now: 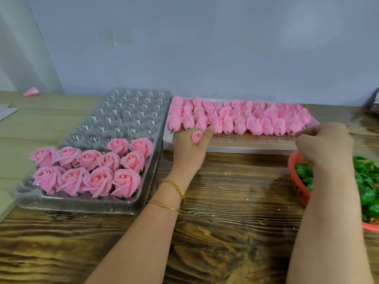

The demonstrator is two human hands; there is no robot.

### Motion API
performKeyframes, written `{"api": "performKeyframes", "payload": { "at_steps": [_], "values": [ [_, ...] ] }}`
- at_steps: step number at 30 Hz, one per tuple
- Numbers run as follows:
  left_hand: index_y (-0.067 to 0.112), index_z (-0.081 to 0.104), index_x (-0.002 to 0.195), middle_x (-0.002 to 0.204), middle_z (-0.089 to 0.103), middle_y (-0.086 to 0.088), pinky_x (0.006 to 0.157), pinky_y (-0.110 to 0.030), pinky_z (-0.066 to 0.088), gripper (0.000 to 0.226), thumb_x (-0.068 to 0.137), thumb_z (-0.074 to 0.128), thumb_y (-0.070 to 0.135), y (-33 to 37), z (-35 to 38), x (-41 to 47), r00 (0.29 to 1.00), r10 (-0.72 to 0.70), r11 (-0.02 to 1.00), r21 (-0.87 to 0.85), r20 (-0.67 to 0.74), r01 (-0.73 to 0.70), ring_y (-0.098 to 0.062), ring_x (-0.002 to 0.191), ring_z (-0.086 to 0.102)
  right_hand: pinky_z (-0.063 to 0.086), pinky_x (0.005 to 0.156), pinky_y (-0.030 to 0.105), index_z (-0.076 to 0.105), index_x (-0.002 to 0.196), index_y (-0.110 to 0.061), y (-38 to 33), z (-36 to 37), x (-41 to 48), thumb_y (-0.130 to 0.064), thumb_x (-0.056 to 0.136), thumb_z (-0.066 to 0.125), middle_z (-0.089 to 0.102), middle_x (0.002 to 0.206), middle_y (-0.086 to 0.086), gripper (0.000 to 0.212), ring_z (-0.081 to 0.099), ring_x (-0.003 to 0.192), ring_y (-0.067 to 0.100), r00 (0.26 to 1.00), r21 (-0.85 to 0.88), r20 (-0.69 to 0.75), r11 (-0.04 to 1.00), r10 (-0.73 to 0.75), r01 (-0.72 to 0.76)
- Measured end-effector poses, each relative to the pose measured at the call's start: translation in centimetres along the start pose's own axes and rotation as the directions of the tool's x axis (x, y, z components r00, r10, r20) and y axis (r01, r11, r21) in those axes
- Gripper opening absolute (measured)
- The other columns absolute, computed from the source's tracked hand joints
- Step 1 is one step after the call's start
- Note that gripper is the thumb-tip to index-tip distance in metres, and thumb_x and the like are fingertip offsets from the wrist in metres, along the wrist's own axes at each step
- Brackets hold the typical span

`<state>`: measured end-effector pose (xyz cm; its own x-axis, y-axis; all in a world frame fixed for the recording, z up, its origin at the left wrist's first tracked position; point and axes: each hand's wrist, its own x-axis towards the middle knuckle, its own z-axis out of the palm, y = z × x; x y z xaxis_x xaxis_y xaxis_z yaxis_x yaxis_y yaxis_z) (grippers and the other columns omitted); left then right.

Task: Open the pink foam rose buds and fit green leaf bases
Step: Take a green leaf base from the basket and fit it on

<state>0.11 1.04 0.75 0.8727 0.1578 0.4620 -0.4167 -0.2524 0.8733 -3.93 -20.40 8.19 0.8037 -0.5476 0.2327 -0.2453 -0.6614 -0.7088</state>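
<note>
The bud (197, 137) is sitting wedged between two fingers of the left hand (189, 152), above the near edge of the box (235, 150). Its spiral top is facing up toward the camera, so its long axis is running roughly upright through the fingers, with its stem end hidden beneath them. The left hand is lying back-up, its fingers reaching forward and pinching the bud between them, fingertips touching the front row of packed buds (256, 117).

Those packed buds are lying on their sides in rows across the box, long axes running away from the person, dark stems pointing toward the near edge and tips pointing at the wall.

The right hand (326, 144) is hovering at the box's right near corner with its fingers curled inward; whether anything is pinched in them cannot be told.

Two bangles (174, 189) are circling the left wrist. To the left, opened roses (92, 171) are standing face-up in the near cells of a clear tray (127, 111). To the right, green bases (367, 187) are filling a red basket (293, 160). Everything is resting on a wooden table (235, 222).
</note>
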Motion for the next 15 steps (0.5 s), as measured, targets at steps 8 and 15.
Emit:
{"api": "performKeyframes", "payload": {
  "at_steps": [8, 15],
  "values": [
    [0.023, 0.031, 0.050, 0.041, 0.030, 0.013, 0.047, -0.013, 0.026, 0.054, 0.095, 0.061, 0.025, -0.1, 0.1, -0.1, 1.000, -0.015, 1.000, -0.005, 0.014, 0.015, -0.005, 0.044, 0.030, 0.049, 0.065, 0.044, 0.060, 0.083, -0.024, 0.4, -2.0, -0.4, 0.006, 0.080, 0.057, 0.051, 0.080, 0.003, 0.031, 0.048, 0.073, 0.028, 0.933, -0.222, 0.287, 0.963, 0.217, -0.155],
    [0.022, 0.032, 0.051, 0.041, 0.033, 0.013, 0.047, -0.014, 0.028, 0.053, 0.095, 0.060, 0.027, 0.0, 0.1, -0.2, 0.999, -0.035, 0.999, 0.005, 0.023, 0.035, -0.005, 0.044, 0.031, 0.053, 0.050, 0.042, 0.055, 0.105, -0.026, 0.1, -2.4, -0.9, 0.007, 0.075, 0.057, 0.046, 0.087, 0.008, 0.044, 0.047, 0.071, 0.035, 0.870, -0.331, 0.404, 0.932, 0.283, -0.149]
  ]
}}
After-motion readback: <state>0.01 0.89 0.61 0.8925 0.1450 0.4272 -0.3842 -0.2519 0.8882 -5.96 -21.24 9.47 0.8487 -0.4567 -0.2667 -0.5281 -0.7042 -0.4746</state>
